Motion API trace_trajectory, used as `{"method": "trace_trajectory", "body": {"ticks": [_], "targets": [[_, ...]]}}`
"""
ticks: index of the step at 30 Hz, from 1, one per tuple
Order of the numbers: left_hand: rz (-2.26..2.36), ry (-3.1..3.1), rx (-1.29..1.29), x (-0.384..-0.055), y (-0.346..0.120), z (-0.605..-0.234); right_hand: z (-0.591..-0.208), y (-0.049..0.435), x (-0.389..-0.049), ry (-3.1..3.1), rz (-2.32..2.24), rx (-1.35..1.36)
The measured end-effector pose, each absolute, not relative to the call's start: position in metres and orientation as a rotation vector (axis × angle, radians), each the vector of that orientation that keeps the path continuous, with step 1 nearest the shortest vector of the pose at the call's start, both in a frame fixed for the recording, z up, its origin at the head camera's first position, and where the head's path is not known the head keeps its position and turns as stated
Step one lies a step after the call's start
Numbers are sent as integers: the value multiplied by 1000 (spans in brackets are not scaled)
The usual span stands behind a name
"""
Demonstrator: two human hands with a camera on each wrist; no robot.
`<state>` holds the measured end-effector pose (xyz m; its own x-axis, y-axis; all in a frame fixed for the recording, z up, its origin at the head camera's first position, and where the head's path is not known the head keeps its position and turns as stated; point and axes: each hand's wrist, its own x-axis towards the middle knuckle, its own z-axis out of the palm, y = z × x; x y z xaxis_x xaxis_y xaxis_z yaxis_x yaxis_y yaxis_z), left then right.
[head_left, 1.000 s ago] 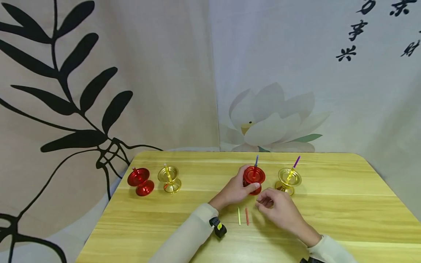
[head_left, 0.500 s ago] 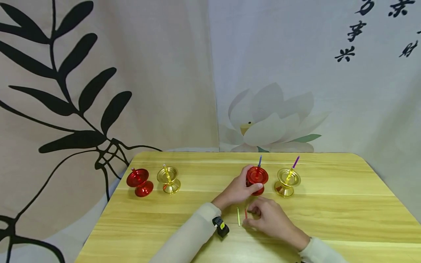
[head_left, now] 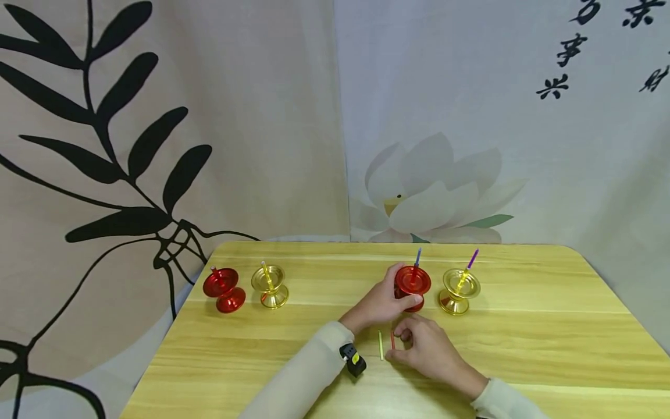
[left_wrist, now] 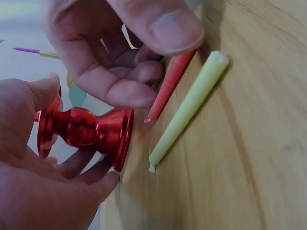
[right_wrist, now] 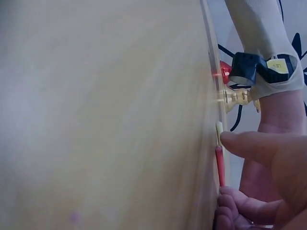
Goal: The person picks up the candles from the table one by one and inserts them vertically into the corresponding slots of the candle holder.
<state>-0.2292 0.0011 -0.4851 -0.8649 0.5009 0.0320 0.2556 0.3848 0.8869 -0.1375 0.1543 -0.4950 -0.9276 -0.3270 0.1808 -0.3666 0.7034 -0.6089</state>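
Note:
My left hand grips a red metal candle holder with a thin blue candle standing in it. In the left wrist view the holder's stem shows between thumb and fingers. My right hand is low over the table, thumb at one end of a small red candle and curled fingers at its wick end. Beside it lies a pale yellow candle, flat on the wood, parallel to the red one. Part of the red candle is hidden behind the thumb in the left wrist view.
A gold candle holder with a purple-tipped candle stands right of the hands. Farther left are another gold holder and another red holder, each with a candle. A printed curtain hangs behind the table.
My right hand has come down and left from beside the gold holder to the red candle. My left hand has shifted slightly right with the red holder.

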Motion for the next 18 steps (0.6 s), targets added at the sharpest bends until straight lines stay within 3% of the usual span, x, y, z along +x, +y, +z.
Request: {"method": "trace_trajectory", "body": {"ticks": [8, 18], "targets": [[1386, 2456, 630, -224, -21, -477, -495, 157, -139, -2873, 1102, 575], [1431, 2429, 634, -199, -82, -466, -493, 166, -143, -2826, 1207, 696]]}}
